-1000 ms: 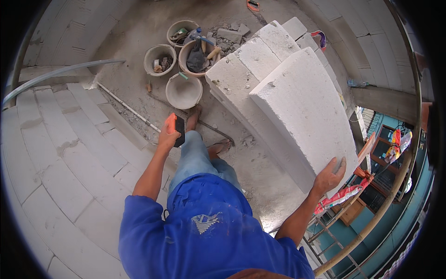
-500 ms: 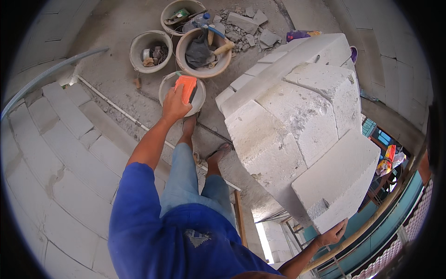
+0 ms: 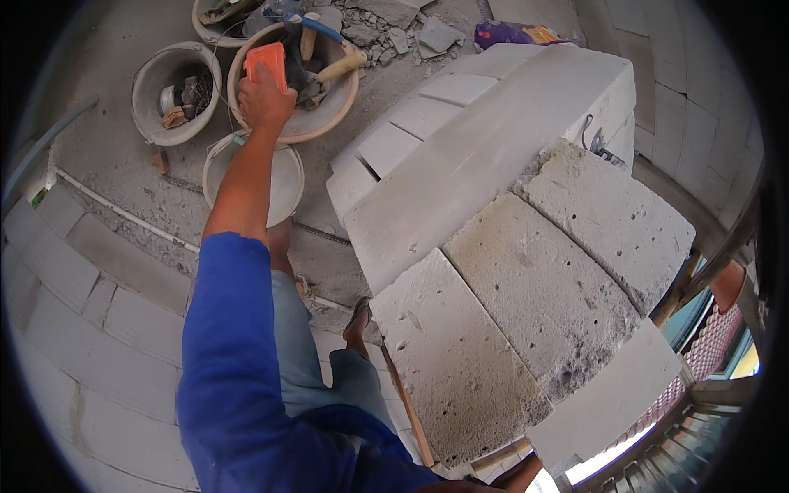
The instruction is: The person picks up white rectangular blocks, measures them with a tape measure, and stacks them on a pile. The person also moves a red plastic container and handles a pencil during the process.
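Note:
My left hand [image 3: 267,103] is closed around an orange box-shaped thing [image 3: 265,67], held over the large bucket [image 3: 349,90] of tools. Its exact kind does not show. Of my right arm only a piece of forearm [image 3: 522,475] shows at the lower edge; the hand is hidden by a pale, smooth block [image 3: 608,398]. That block sits against the near right side of a stack of white porous blocks [image 3: 493,329]. Whether my right hand grips it cannot be seen.
An off-white bucket [image 3: 255,185] stands below my left forearm, and another bucket [image 3: 152,119] with wire is left of it. Rubble [image 3: 386,29] and a purple bag [image 3: 514,34] lie beyond. A white pipe [image 3: 123,209] runs along the floor beside a block wall [image 3: 99,345].
My left hand has carried the orange thing from over the off-white bucket to the tool bucket. The pale block has shifted off the stack's top toward its near right side; my view has turned.

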A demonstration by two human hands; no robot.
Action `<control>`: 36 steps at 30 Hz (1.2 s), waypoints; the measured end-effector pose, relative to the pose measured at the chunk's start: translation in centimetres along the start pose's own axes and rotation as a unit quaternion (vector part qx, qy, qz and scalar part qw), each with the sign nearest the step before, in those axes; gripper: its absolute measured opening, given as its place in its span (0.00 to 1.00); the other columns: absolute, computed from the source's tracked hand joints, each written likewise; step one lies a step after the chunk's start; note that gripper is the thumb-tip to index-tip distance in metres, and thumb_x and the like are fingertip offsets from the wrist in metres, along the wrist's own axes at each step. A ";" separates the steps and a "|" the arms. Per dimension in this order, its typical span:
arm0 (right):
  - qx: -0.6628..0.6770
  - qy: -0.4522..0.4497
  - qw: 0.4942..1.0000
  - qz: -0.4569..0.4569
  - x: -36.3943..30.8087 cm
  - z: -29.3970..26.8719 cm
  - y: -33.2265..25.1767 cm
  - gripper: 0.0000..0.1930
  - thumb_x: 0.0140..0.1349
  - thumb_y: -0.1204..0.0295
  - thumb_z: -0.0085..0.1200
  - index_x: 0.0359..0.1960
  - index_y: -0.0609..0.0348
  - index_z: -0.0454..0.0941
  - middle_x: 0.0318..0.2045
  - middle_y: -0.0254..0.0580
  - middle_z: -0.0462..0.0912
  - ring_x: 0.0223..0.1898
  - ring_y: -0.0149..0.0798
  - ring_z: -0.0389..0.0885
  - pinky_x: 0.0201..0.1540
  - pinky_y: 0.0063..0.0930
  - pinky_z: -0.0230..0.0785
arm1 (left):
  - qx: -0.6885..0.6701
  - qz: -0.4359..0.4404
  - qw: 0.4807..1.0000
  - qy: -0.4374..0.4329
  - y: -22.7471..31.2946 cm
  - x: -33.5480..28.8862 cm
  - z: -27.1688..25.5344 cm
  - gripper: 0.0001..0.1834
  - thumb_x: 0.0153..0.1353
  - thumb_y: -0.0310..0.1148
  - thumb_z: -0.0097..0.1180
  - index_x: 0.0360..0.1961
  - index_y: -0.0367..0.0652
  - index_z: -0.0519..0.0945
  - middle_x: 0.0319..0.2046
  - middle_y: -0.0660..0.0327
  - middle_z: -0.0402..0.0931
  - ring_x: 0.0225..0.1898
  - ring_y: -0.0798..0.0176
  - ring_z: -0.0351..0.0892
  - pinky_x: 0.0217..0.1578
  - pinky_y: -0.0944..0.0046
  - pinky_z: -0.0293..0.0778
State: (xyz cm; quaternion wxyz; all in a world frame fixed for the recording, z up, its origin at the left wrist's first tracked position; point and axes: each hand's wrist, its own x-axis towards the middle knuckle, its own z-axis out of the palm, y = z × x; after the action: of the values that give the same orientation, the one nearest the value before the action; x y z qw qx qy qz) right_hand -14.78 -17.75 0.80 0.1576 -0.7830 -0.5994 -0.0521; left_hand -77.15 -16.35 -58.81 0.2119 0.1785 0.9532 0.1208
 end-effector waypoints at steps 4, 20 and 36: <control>0.016 -0.007 1.000 0.016 0.5 0.4 -0.6 0.22 0.74 0.67 0.45 0.60 0.73 0.73 0.56 0.55 0.79 0.55 0.45 0.78 0.59 0.36 0.70 | 0.019 -0.005 0.999 -0.026 -1.3 -0.1 1.3 0.47 0.49 0.39 0.68 0.70 0.53 0.59 0.58 0.39 0.64 0.57 0.35 0.71 0.58 0.44 0.67; 0.173 0.045 0.983 0.033 -1.0 0.9 2.3 0.19 0.72 0.74 0.49 0.58 0.76 0.73 0.60 0.56 0.76 0.61 0.43 0.74 0.66 0.35 0.63 | -0.248 0.109 0.953 -0.136 -1.8 -14.9 -14.4 0.33 0.66 0.44 0.59 0.64 0.30 0.69 0.63 0.40 0.69 0.66 0.43 0.66 0.66 0.53 0.60; 0.461 0.000 0.880 -0.115 -0.8 -5.0 12.1 0.23 0.64 0.73 0.59 0.59 0.69 0.72 0.62 0.59 0.72 0.65 0.53 0.70 0.67 0.41 0.61 | -0.395 0.399 0.826 -0.048 21.2 -49.4 -35.2 0.32 0.72 0.38 0.52 0.70 0.32 0.61 0.68 0.50 0.62 0.68 0.56 0.62 0.69 0.59 0.56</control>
State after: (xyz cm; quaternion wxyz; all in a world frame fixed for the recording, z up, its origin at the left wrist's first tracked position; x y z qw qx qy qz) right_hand -2.91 -22.85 3.03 0.4941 -0.5474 -0.6412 0.2124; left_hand -44.94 -21.91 -3.46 0.2433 0.4502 0.6584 0.5518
